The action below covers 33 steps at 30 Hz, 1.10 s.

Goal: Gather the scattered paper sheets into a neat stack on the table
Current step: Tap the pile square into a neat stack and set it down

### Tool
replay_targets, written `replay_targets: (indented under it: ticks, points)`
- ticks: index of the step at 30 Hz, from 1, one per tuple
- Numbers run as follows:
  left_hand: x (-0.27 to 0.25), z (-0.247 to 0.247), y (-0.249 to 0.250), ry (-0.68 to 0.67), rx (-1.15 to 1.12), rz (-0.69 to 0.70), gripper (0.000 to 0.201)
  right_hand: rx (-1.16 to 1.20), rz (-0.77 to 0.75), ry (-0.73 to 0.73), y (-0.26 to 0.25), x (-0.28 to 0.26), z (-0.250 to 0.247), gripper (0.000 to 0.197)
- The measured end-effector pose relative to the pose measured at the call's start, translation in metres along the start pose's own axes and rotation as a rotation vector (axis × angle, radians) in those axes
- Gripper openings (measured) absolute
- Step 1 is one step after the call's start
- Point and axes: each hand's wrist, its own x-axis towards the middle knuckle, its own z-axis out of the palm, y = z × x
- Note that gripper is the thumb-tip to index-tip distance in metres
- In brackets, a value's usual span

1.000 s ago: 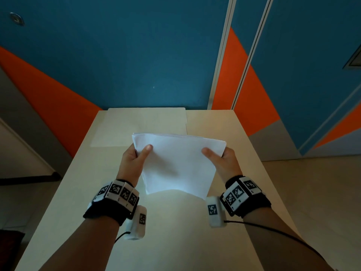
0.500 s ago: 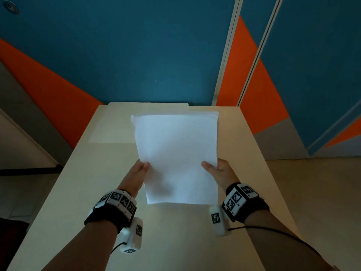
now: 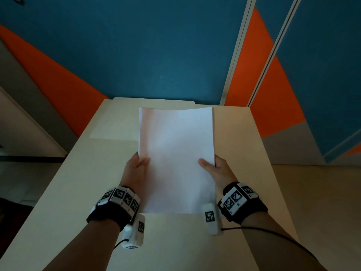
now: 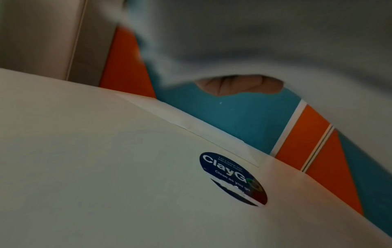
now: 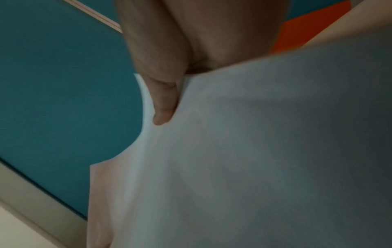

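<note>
The paper stack (image 3: 175,159) is held above the tabletop (image 3: 244,153), its long axis running away from the person, far edge raised. It is pinched at mid-length on both long edges: left hand (image 3: 136,171) and right hand (image 3: 216,171) (thumbs on top), equally near.
</note>
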Motion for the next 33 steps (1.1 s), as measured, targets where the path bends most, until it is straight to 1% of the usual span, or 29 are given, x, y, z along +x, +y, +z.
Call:
replay_targets:
  ticks: [2, 4, 7, 9, 10, 14, 16, 19, 21, 22, 24, 26, 27, 28, 29, 30, 31, 33]
  points:
    - [0.001, 0.001, 0.000, 0.019, -0.051, -0.038, 0.022, 0.020, 0.014, -0.037, 0.002, 0.005, 0.001, 0.014]
    - [0.005, 0.000, -0.001, 0.053, -0.071, -0.049, 0.023, 0.047, 0.030, -0.073, 0.006, 0.007, 0.002, 0.016]
    - [0.015, -0.003, -0.002, 0.095, -0.088, -0.075, 0.023, -0.007, 0.050, -0.119, 0.014, 0.008, 0.005, 0.036]
    - [0.024, -0.007, -0.008, 0.128, -0.085, -0.103, 0.022, -0.031, 0.075, -0.151, 0.020, 0.010, 0.008, 0.045]
    - [0.030, -0.009, -0.012, 0.140, -0.067, -0.116, 0.021, -0.038, 0.088, -0.156, 0.021, 0.012, 0.010, 0.045]
    - [0.057, -0.017, -0.022, 0.140, -0.015, -0.166, 0.014, -0.060, 0.082, -0.163, 0.021, 0.023, 0.017, 0.030]
    - [0.073, -0.020, -0.026, 0.126, 0.040, -0.190, 0.016, -0.075, 0.084, -0.149, 0.018, 0.031, 0.022, 0.031]
    - [0.096, -0.025, -0.026, 0.047, 0.124, -0.212, 0.023, -0.048, 0.102, -0.089, 0.011, 0.047, 0.028, 0.036]
    - [0.113, -0.031, -0.023, 0.012, 0.155, -0.260, 0.026, 0.002, 0.105, -0.069, 0.006, 0.057, 0.032, 0.034]
    - [0.123, -0.036, -0.024, 0.013, 0.129, -0.300, 0.027, 0.021, 0.100, -0.057, 0.005, 0.063, 0.033, 0.033]
    - [0.144, -0.050, -0.026, 0.064, 0.124, -0.339, 0.028, 0.071, 0.087, -0.049, 0.004, 0.073, 0.034, 0.031]
    - [0.167, -0.067, -0.032, 0.164, 0.214, -0.336, 0.031, 0.123, 0.077, -0.047, 0.002, 0.083, 0.035, 0.032]
    - [0.177, -0.076, -0.032, 0.212, 0.282, -0.351, 0.033, 0.131, 0.073, -0.041, 0.002, 0.087, 0.036, 0.044]
    - [0.187, -0.084, -0.033, 0.248, 0.344, -0.362, 0.036, 0.137, 0.071, -0.028, 0.004, 0.091, 0.035, 0.065]
    - [0.197, -0.093, -0.033, 0.272, 0.395, -0.368, 0.038, 0.151, 0.074, -0.013, 0.006, 0.096, 0.035, 0.081]
    - [0.208, -0.100, -0.034, 0.290, 0.431, -0.374, 0.040, 0.180, 0.073, -0.006, 0.010, 0.100, 0.035, 0.090]
    - [0.217, -0.108, -0.035, 0.307, 0.453, -0.377, 0.043, 0.205, 0.069, -0.004, 0.013, 0.103, 0.035, 0.092]
    - [0.236, -0.121, -0.037, 0.350, 0.496, -0.404, 0.048, 0.242, 0.074, -0.006, 0.018, 0.107, 0.037, 0.092]
